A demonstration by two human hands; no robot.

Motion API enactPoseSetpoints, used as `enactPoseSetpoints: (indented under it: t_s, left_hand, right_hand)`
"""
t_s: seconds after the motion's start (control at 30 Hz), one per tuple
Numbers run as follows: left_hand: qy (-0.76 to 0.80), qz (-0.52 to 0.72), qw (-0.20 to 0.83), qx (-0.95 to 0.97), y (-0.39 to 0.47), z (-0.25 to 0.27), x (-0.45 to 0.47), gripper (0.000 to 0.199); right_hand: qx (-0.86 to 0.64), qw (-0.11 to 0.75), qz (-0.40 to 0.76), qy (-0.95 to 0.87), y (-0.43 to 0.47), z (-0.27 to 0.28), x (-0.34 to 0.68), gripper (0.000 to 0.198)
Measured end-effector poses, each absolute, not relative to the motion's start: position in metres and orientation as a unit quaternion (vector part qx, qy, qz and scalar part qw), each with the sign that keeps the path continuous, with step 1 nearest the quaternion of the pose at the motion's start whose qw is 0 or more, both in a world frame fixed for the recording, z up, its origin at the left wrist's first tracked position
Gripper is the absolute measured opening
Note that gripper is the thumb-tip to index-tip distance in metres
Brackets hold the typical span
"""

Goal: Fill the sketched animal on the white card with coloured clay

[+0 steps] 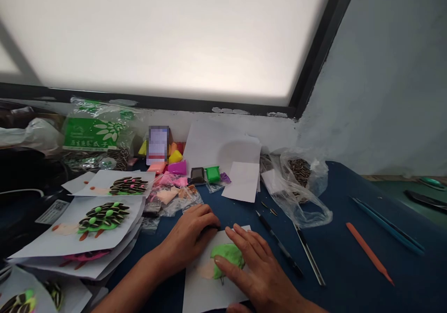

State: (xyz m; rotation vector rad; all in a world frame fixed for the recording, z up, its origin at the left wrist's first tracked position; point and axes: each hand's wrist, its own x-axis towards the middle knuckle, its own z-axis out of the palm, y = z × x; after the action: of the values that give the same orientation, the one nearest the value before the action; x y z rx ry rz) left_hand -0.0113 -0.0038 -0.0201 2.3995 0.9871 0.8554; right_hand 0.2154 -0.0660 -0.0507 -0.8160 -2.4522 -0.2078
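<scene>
A white sheet of paper [197, 292] lies in front of me. On it is a flattened lump of bright green modelling clay [228, 255], with a pale peach clay patch [204, 271] joined at its left. My right hand [260, 268] spreads over the green clay, thumb on its lower left and fingers along its right side. My left hand [190, 236] rests at the sheet's upper left edge with its fingers curled in. Whatever lies under those fingers is hidden. Short drawn lines show below the green clay.
Paper sheets with clay-and-seed hedgehogs [103, 220] are stacked at left. Behind stand clay packets [197, 175], a phone [158, 145] and a green seed bag [92, 131]. Rightward lie two pens [279, 243], an open plastic bag of seeds [298, 173], an orange tool [370, 252] and blue tweezers [387, 224].
</scene>
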Motion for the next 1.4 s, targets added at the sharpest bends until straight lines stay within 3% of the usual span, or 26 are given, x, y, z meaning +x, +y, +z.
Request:
enactPoseSetpoints:
  t_s: [0.17, 0.33, 0.47, 0.83, 0.9, 1.03, 1.4]
  left_hand:
    - [0.355, 0.304, 0.195, 0.862, -0.004, -0.018, -0.011, 0.017]
    - [0.354, 0.306, 0.191, 0.863, -0.004, -0.018, -0.011, 0.016]
    - [0.355, 0.303, 0.185, 0.865, -0.004, -0.020, -0.012, 0.015]
    - [0.359, 0.302, 0.187, 0.863, -0.005, -0.018, -0.011, 0.015]
    - [0.358, 0.301, 0.184, 0.865, -0.005, -0.018, -0.011, 0.016]
    - [0.359, 0.300, 0.179, 0.866, -0.005, -0.018, -0.011, 0.016]
    - [0.359, 0.300, 0.191, 0.863, -0.005, -0.019, -0.011, 0.017]
  right_hand:
    - [-0.311, 0.296, -0.076, -0.900, -0.066, -0.046, 0.215, 0.055]
    - [-0.278, 0.258, -0.107, -0.919, -0.067, -0.035, 0.216, 0.049]
    - [-0.268, 0.322, -0.111, -0.901, -0.066, -0.047, 0.212, 0.049]
    - [-0.266, 0.307, -0.131, -0.904, -0.067, -0.043, 0.212, 0.053]
    - [-0.254, 0.266, -0.131, -0.921, -0.069, -0.034, 0.216, 0.046]
    - [-0.274, 0.284, -0.145, -0.907, -0.071, -0.027, 0.221, 0.039]
    - [-0.258, 0.294, -0.142, -0.909, -0.072, -0.023, 0.219, 0.045]
